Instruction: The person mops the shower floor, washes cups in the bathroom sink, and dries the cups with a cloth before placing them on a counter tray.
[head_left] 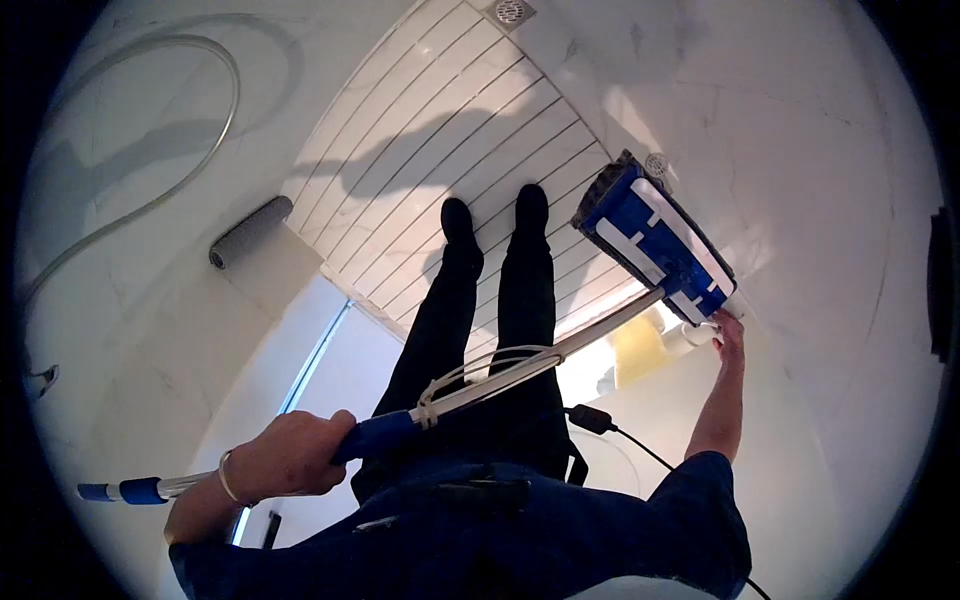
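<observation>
A long-handled flat mop point(600, 328) lies diagonally across the front of my body, its handle running from lower left to upper right. My left hand point(290, 455) is closed around the handle beside a blue grip sleeve. A loop of pale cord or wire is tied to the pole. The blue mop head point(668, 240), with white strips and a grey fringed pad, is raised at the right. My right hand point(732, 337) has its fingers curled at the head's lower corner. Behind that hand is a white roll-like object point(700, 335), partly hidden.
Slatted white flooring point(430, 130) lies under my feet. A rolled grey mat point(250, 232) is at the left, below a looping hose point(225, 110). Drains point(510, 12) sit near the marble walls. A black cable with a small box point(590, 418) hangs by my right side.
</observation>
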